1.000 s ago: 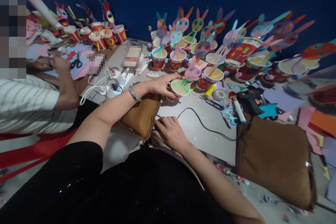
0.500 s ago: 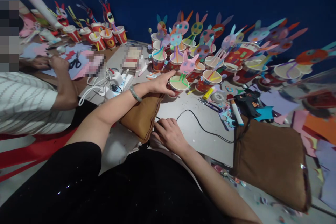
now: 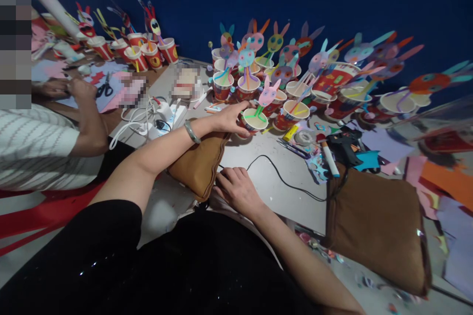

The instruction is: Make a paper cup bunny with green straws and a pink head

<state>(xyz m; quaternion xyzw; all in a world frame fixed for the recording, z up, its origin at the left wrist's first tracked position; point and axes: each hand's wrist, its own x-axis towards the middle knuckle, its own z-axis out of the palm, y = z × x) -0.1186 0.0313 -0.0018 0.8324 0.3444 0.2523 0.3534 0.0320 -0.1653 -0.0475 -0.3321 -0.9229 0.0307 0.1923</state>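
My left hand, with a bangle on its wrist, curves its thumb and fingers round the left side of a red paper cup. Out of this cup rises a pink paper rabbit head on a green stem. My right hand rests at the table's near edge, beside the corner of a tan cushion; its fingers are loosely bent, thumb apart, with nothing visible in them. Just beyond the held cup stands another red paper cup, among several cups bearing coloured rabbit heads.
Scissors, a tape roll, a marker and paper scraps lie to the right, above a brown cushion. A black cable crosses the table. Left are a power strip and a co-worker's hands.
The cup at my left hand has shifted slightly right and its rabbit head has swung right and down. The left hand moved a little with it. My right hand stays where it was.
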